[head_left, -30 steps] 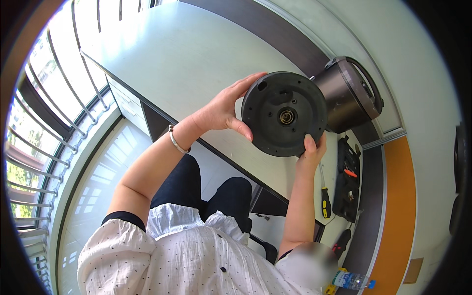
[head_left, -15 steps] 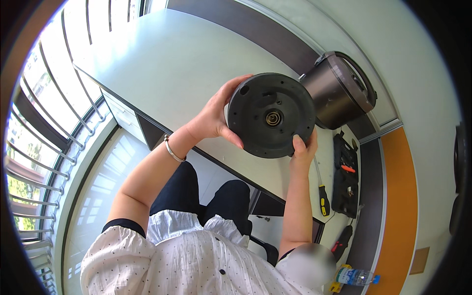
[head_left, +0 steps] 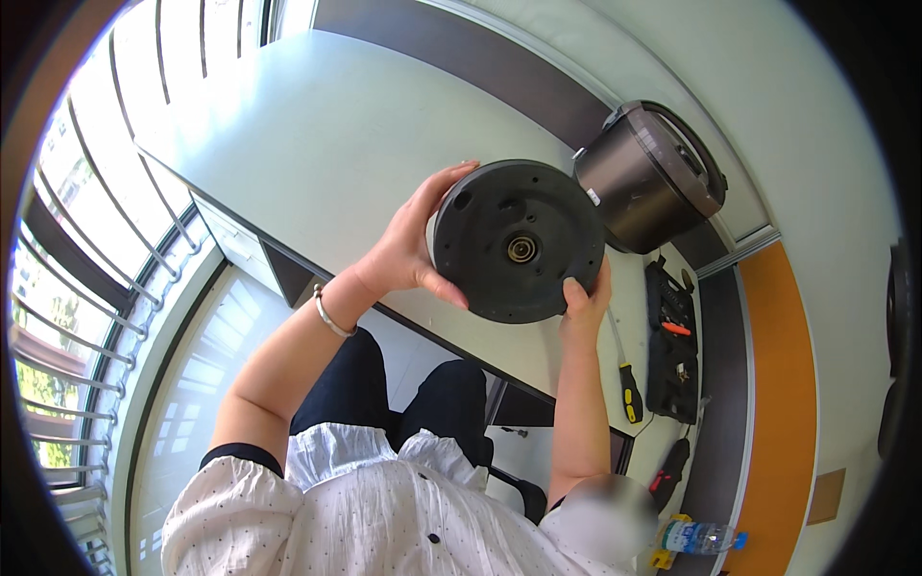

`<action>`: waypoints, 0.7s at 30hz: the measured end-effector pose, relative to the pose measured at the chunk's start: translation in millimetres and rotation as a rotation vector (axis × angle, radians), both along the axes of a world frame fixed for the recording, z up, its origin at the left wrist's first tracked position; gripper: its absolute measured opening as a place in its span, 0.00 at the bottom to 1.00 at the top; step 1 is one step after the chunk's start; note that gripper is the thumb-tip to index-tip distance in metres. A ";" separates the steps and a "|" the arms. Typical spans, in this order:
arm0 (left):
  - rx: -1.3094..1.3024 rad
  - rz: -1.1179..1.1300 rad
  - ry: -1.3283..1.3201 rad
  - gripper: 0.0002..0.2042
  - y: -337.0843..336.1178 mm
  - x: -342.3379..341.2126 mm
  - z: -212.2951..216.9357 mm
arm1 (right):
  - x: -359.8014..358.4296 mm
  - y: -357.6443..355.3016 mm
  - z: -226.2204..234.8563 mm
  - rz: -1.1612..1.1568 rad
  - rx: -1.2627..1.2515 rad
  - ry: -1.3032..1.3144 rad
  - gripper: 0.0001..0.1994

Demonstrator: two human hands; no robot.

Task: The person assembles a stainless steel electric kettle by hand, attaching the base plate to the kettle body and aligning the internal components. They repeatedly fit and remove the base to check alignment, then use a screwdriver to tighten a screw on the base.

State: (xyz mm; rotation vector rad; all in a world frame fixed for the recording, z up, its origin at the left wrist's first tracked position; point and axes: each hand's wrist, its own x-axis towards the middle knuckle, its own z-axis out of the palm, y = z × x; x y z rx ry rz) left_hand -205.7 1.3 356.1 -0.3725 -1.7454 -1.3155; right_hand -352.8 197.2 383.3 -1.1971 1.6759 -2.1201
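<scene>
Between my two hands is a round black base plate [head_left: 480,269], raised above the desk and tilted to face me. A coiled metal spring [head_left: 521,250] sits in its middle, with small holes spaced around the disc. My left hand [head_left: 408,240] grips the left edge, thumb across the lower face and fingers behind the rim. On the lower right edge my right hand [head_left: 586,302] has its thumb pressed to the face; its other fingers are mostly hidden behind the plate. Just behind and to the right stands a dark brown rice cooker [head_left: 643,178].
The pale desk [head_left: 384,115] extends to the far left. On its right lie a yellow-and-black screwdriver [head_left: 629,394], a black tool case [head_left: 670,336] with an orange-handled tool, and a red-and-black tool [head_left: 669,475]. A plastic water bottle [head_left: 701,538] lies at the lower right.
The black base plate, held in both my hands, has shifted slightly left and down in the view. My grip on it looks the same.
</scene>
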 end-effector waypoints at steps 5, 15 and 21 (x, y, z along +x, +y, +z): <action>-0.077 0.127 0.012 0.66 6.0 2.1 -6.5 | -4.9 2.8 0.8 0.018 0.029 0.026 0.34; -0.098 0.226 0.020 0.64 12.1 -2.2 0.9 | -14.7 5.6 -4.7 -0.012 0.025 0.013 0.40; -0.108 0.249 0.005 0.64 13.3 -2.4 3.1 | -21.7 7.3 -5.8 0.040 0.042 0.056 0.43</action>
